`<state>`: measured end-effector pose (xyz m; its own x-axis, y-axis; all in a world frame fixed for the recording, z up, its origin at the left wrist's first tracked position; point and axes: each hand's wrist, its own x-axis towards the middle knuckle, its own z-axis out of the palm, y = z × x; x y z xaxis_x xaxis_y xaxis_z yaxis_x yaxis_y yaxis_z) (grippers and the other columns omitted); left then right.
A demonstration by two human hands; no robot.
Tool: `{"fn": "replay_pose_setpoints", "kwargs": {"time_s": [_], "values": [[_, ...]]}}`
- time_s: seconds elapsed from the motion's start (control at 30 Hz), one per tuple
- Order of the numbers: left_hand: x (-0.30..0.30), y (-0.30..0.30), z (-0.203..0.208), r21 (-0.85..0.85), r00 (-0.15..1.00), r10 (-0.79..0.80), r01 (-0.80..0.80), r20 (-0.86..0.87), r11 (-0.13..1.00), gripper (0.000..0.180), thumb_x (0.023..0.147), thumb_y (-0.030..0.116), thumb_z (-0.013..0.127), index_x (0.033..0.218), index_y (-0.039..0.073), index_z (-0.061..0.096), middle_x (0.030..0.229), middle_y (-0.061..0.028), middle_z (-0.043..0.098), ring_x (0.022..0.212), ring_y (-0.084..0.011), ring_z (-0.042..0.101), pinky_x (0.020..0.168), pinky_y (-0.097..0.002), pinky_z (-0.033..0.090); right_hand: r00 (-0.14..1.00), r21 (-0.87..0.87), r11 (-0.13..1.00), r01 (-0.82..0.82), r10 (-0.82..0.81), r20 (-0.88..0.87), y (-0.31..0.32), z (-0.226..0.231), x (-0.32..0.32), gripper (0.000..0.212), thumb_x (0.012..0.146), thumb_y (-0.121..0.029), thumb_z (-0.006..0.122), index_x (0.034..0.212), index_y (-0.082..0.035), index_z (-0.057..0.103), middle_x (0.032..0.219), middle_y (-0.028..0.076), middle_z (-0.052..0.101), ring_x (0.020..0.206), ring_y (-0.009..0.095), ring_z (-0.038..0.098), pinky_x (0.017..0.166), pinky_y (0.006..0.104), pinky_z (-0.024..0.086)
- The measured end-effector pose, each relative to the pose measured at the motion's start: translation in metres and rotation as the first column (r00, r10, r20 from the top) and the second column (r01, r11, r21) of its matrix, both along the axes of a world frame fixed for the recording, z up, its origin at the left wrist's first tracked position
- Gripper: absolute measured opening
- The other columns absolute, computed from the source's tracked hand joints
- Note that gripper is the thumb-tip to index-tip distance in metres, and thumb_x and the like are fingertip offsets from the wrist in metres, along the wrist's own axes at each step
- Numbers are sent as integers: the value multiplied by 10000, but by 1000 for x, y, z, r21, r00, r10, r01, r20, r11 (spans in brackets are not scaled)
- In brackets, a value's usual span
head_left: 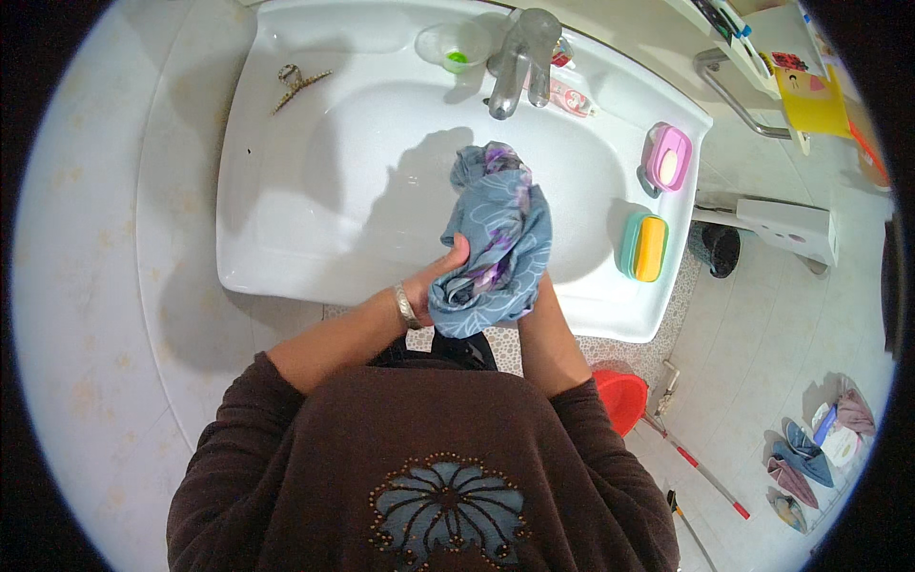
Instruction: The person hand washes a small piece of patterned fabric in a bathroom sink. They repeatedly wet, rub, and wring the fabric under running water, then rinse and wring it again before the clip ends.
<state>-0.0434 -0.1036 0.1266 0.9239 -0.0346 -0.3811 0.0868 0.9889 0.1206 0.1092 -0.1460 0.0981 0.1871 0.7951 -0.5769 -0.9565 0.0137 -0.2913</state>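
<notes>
A bunched blue-grey cloth [500, 234] with purple flowers and pale leaf outlines is held up over the front part of the white sink [315, 262]. My left hand [436, 278], with a bracelet at the wrist, grips its left side, the thumb lying on top and the other fingers out of sight beneath. From the right, my right hand [539, 297] holds the lower right side of the bundle; the cloth covers nearly all of its fingers. Behind the cloth stands the grey metal faucet [523, 62].
On the sink rim are a hair claw clip [300, 86], a clear cup [456, 50], a tube [570, 97], a pink soap dish [672, 157] and a green dish with yellow soap [650, 250]. A red bucket [621, 400] and slippers [796, 462] are on the floor to the right.
</notes>
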Motion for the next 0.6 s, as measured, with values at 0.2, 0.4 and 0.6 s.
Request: {"fn": "replay_pose_setpoints", "kwargs": {"time_s": [0.2,0.4,0.6], "values": [[-5,53,-13,977,964,214,122,-159,173,971,676,567,738,1357,14,322,1230,-122,520,1106,-228,527,961,-366,436,969,-41,988,-146,134,-209,-11,-10,24,418,922,-371,461,1172,-49,552,1137,140,600,1032,278,570,931,420,459],[-5,82,-11,430,999,-38,47,-30,902,966,705,567,705,1372,-2,300,1291,-158,487,1161,-249,508,1011,-379,405,913,132,988,-83,128,-387,-2,12,-10,426,942,-350,420,1210,-36,524,1186,147,574,1092,292,539,990,431,412],[-13,60,-14,374,998,68,-60,-10,926,968,744,639,590,1396,14,242,1332,-154,445,1217,-247,460,1031,-376,386,975,80,995,61,-42,-216,12,29,-13,387,941,-336,424,1172,-44,532,1132,127,579,1044,271,542,960,424,429]]}}
